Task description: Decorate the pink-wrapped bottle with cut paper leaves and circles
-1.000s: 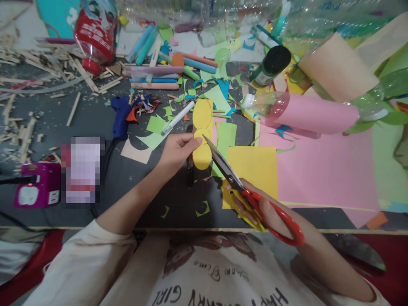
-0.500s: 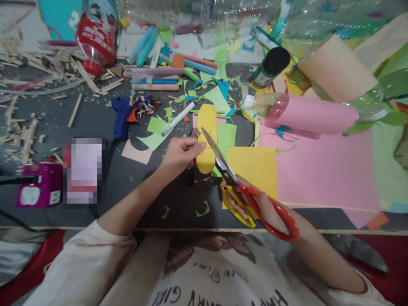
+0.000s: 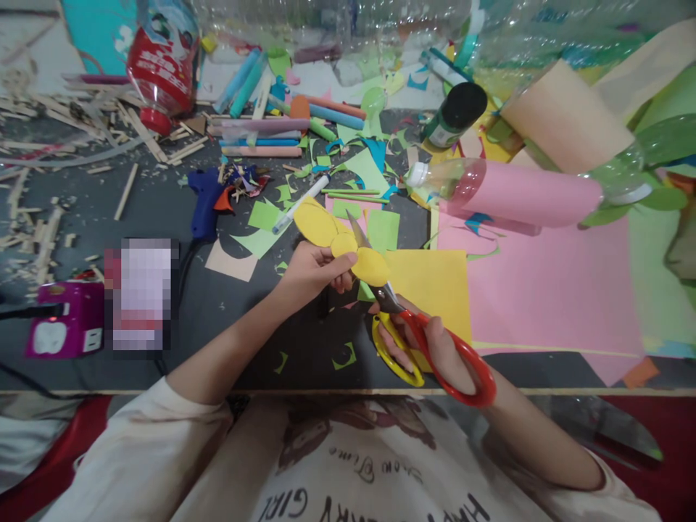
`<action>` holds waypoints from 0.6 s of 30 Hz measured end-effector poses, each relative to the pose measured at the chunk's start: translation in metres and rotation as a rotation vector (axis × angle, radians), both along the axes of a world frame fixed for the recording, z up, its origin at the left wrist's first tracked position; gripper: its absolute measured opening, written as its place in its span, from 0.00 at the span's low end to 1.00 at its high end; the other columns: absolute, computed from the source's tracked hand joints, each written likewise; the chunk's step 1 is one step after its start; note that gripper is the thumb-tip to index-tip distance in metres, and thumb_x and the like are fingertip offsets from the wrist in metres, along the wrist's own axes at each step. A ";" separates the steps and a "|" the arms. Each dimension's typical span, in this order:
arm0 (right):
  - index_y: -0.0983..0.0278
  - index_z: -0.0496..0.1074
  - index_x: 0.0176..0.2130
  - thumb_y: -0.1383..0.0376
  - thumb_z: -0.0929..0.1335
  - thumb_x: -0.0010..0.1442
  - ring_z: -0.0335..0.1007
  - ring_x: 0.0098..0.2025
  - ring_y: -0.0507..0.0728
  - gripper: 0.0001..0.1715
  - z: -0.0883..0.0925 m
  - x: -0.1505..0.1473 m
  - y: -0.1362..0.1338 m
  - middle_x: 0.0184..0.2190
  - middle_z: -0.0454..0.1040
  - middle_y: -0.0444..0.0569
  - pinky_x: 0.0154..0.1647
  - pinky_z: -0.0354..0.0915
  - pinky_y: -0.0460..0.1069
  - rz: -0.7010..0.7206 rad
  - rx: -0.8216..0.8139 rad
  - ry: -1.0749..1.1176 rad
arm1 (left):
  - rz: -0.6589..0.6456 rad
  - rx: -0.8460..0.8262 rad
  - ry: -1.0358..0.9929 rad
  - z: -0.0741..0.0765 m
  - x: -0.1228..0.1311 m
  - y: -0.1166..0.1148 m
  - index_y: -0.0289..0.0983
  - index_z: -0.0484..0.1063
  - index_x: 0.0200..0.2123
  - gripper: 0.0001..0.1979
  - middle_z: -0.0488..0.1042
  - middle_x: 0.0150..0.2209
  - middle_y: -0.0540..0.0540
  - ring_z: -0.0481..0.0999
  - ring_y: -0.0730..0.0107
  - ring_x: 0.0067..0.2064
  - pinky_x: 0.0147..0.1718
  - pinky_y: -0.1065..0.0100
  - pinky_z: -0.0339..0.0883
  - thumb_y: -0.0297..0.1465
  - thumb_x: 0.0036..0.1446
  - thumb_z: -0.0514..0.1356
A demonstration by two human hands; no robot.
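Observation:
My left hand [image 3: 320, 270] pinches a yellow paper cutout [image 3: 317, 223] of rounded lobes, with the thumb on its middle. The cutout lies tilted, one lobe to the upper left and another to the lower right. Scissors [image 3: 387, 296] with one red and one yellow handle are in my right hand [image 3: 421, 344], its fingers through the loops. Their blades pass partly behind the cutout, and a tip shows above it. Beneath the scissors rests a yellow paper sheet [image 3: 435, 290].
A blue glue gun [image 3: 205, 203], a white pen [image 3: 302, 203] and green scraps [image 3: 383, 229] lie around my hands. On the right are a pink-wrapped bottle [image 3: 538, 190] and pink paper [image 3: 549, 283]. A red-labelled bottle [image 3: 163, 69] and wooden sticks occupy the upper left.
The yellow cutout has turned counter-clockwise from upright to slanted in my left hand. My right hand and the scissors have shifted slightly left, and the blades now pass behind the paper.

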State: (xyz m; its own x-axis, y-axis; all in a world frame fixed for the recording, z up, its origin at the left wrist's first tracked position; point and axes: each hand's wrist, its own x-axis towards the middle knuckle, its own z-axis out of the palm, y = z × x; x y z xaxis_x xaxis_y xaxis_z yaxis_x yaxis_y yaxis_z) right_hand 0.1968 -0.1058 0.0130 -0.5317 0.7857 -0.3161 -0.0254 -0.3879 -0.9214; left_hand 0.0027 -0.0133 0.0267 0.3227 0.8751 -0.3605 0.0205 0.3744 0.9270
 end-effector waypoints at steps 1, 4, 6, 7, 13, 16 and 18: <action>0.63 0.63 0.51 0.30 0.48 0.56 0.50 0.17 0.48 0.49 0.000 0.000 0.000 0.21 0.62 0.39 0.19 0.59 0.47 -0.011 -0.001 0.023 | -0.001 -0.017 -0.006 0.000 0.001 0.000 0.34 0.67 0.15 0.18 0.67 0.12 0.52 0.64 0.81 0.15 0.16 0.76 0.59 0.39 0.46 0.66; 0.63 0.63 0.50 0.31 0.49 0.58 0.49 0.16 0.48 0.46 0.001 0.000 0.000 0.21 0.61 0.38 0.20 0.58 0.47 -0.012 -0.001 0.067 | -0.007 -0.054 -0.004 0.000 0.002 -0.001 0.35 0.66 0.14 0.17 0.64 0.11 0.53 0.62 0.81 0.14 0.14 0.77 0.57 0.38 0.45 0.65; 0.63 0.63 0.49 0.32 0.49 0.58 0.49 0.17 0.48 0.44 0.003 0.000 0.001 0.21 0.61 0.38 0.20 0.58 0.47 -0.003 -0.006 0.084 | -0.012 -0.069 -0.002 0.000 0.002 -0.001 0.35 0.66 0.14 0.17 0.64 0.11 0.53 0.62 0.81 0.14 0.14 0.76 0.57 0.39 0.44 0.64; 0.62 0.63 0.48 0.33 0.50 0.59 0.49 0.18 0.48 0.43 0.005 0.000 0.001 0.21 0.61 0.38 0.21 0.58 0.47 -0.001 -0.010 0.087 | -0.012 -0.073 -0.008 0.000 0.002 -0.001 0.35 0.67 0.15 0.17 0.65 0.11 0.53 0.63 0.81 0.13 0.14 0.76 0.57 0.40 0.44 0.64; 0.60 0.62 0.39 0.34 0.50 0.60 0.48 0.20 0.49 0.37 0.009 -0.001 0.000 0.23 0.59 0.39 0.21 0.54 0.48 0.008 -0.038 0.092 | -0.008 -0.078 -0.046 0.001 0.002 0.000 0.34 0.68 0.15 0.16 0.66 0.11 0.53 0.63 0.81 0.13 0.14 0.76 0.57 0.40 0.43 0.64; 0.60 0.62 0.41 0.33 0.50 0.59 0.47 0.19 0.49 0.38 0.010 -0.001 0.000 0.23 0.58 0.39 0.20 0.52 0.47 0.017 -0.040 0.062 | -0.010 -0.081 -0.061 0.002 0.002 0.000 0.34 0.68 0.14 0.17 0.67 0.11 0.52 0.64 0.80 0.13 0.14 0.77 0.58 0.40 0.43 0.65; 0.61 0.62 0.41 0.32 0.49 0.58 0.47 0.19 0.48 0.40 0.011 -0.002 -0.001 0.23 0.57 0.39 0.19 0.52 0.47 0.008 -0.013 0.012 | -0.001 -0.076 -0.077 0.001 0.001 0.000 0.34 0.68 0.14 0.18 0.67 0.11 0.52 0.65 0.80 0.13 0.14 0.77 0.58 0.40 0.43 0.66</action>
State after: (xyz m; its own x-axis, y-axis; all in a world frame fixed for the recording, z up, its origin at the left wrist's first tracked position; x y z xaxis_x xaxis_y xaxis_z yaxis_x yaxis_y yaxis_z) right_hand 0.1953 -0.1068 0.0243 -0.5419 0.7774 -0.3194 -0.0334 -0.3997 -0.9161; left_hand 0.0037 -0.0128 0.0273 0.3525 0.8459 -0.4002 -0.0494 0.4439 0.8947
